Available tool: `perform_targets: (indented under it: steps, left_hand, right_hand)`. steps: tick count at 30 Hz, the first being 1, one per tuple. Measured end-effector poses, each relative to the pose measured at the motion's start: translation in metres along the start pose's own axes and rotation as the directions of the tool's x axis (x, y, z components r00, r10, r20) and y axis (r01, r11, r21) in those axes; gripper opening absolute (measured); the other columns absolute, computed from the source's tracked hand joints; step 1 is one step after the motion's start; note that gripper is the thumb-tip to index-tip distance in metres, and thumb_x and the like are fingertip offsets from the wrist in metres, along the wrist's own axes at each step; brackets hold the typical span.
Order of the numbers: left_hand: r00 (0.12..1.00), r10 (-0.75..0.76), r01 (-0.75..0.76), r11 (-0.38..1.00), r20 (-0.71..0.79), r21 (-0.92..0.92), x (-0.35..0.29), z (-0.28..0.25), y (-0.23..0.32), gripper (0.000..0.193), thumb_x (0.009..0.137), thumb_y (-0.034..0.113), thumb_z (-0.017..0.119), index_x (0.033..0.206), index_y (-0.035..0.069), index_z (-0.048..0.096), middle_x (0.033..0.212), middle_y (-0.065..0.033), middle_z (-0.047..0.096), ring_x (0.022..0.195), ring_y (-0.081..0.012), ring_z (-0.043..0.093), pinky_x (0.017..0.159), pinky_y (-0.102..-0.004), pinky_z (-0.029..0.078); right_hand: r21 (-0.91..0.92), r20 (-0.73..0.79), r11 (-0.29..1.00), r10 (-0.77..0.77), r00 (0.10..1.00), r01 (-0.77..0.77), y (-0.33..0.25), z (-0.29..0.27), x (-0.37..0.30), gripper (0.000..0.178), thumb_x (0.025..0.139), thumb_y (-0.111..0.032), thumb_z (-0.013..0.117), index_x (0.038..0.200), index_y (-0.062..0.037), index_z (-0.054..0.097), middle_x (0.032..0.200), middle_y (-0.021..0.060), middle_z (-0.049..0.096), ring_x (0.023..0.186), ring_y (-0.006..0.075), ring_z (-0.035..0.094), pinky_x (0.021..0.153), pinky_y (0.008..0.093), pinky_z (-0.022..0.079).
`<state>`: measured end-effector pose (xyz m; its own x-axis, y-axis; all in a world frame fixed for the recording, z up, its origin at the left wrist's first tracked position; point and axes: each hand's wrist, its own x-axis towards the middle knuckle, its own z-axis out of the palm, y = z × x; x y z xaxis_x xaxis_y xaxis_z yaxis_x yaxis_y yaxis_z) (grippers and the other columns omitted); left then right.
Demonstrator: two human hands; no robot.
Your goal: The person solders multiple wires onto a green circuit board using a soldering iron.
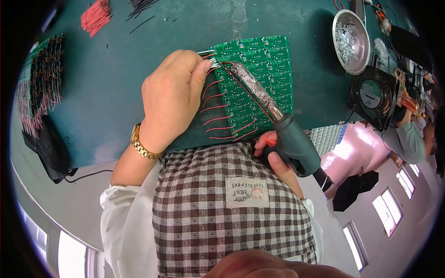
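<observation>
I am watching both hands working along the near edge of the desk (pixel 120 51).
The left hand (pixel 169 90) is reaching over flexed, finger and thumb pinching thin wire ends (pixel 214 60) near the far left corner of the green board panel (pixel 278 60), which is lying at the desk's near edge; the right hand (pixel 280 166) is gripping a slanting soldering iron (pixel 299 143). A metal dish (pixel 348 66) and black fan (pixel 371 95) are sitting toward the right edge; windows (pixel 388 212) are glowing past the near right corner.
</observation>
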<state>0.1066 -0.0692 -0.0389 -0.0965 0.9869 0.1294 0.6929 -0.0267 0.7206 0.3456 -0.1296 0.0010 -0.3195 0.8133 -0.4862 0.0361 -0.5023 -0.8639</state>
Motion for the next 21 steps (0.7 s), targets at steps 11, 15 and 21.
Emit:
perform_targets:
  steps: [11, 15, 21]
  left_hand:
    - [0.999, -0.010, 0.009, 1.000, 0.032, 0.026, 0.0007, -0.0021, 0.0009, 0.014, 0.083, 0.016, 0.063, 0.076, 0.006, 0.057, 0.071, -0.0073, 0.057, 0.060, -0.0279, 0.056, 0.050, -0.0359, 0.043]
    - [1.000, 0.016, -0.017, 0.999, 0.010, 0.052, 0.0009, -0.0002, 0.0009, 0.013, 0.082, 0.015, 0.064, 0.075, 0.007, 0.056, 0.070, -0.0068, 0.056, 0.059, -0.0274, 0.055, 0.049, -0.0356, 0.043]
    - [1.000, 0.017, -0.016, 0.999, -0.007, 0.049, -0.0008, 0.0003, -0.0001, 0.014, 0.081, 0.015, 0.065, 0.074, 0.007, 0.056, 0.069, -0.0065, 0.055, 0.058, -0.0268, 0.055, 0.048, -0.0352, 0.042]
  right_hand:
    - [-0.017, 0.001, 1.000, -0.008, 1.000, 0.008, 0.0014, -0.0015, 0.0017, 0.023, 0.083, -0.013, 0.062, 0.101, -0.0008, 0.057, 0.090, 0.0062, 0.059, 0.075, 0.0124, 0.057, 0.070, 0.0268, 0.047]
    - [-0.012, -0.005, 1.000, -0.005, 1.000, 0.005, 0.0048, -0.0014, 0.0008, 0.022, 0.083, -0.014, 0.061, 0.101, -0.0005, 0.057, 0.089, 0.0065, 0.059, 0.075, 0.0127, 0.057, 0.069, 0.0270, 0.047]
    - [-0.035, 0.025, 0.999, 0.009, 1.000, -0.009, 0.0008, -0.0010, 0.0010, 0.028, 0.085, -0.017, 0.061, 0.106, -0.0002, 0.054, 0.093, 0.0084, 0.058, 0.076, 0.0145, 0.057, 0.070, 0.0283, 0.047]
